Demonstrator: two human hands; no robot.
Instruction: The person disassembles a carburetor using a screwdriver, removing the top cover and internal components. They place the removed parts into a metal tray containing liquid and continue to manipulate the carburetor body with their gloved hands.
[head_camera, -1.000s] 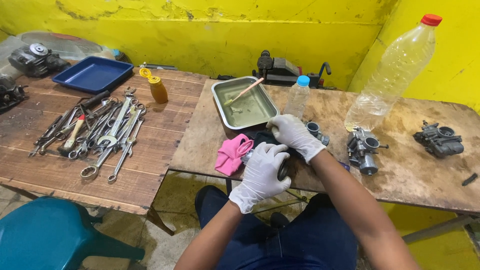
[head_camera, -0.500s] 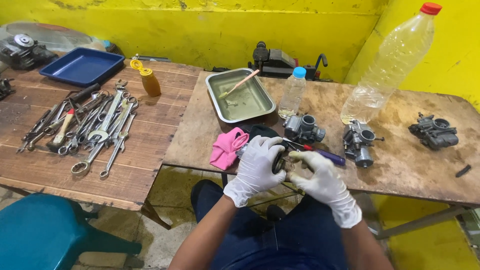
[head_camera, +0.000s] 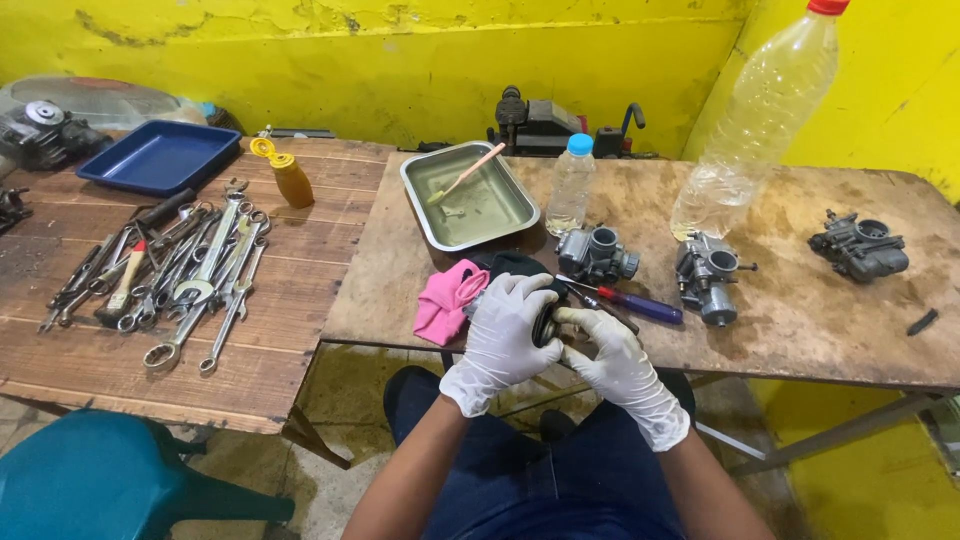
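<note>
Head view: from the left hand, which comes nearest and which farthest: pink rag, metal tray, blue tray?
1. Pink rag, just left of the left hand at the table edge.
2. Metal tray, up the table behind the hand.
3. Blue tray, far left, on the other table.

Bright, even light falls from above onto the scene, and the painted yellow wall (head_camera: 380, 60) glows almost oversaturated. Soft sheen sits on the rectangular steel tray (head_camera: 470, 200) and the tall clear plastic bottle (head_camera: 760, 120); no harsh glare. Shadows are short and faint on the worn brown wooden desk (head_camera: 800, 300), deep beneath it. Focus is crisp in the centre, white-gloved hands sharp. Wide-angle bending bows the edges, and the teal plastic chair (head_camera: 110, 480) goes slightly soft.
</note>
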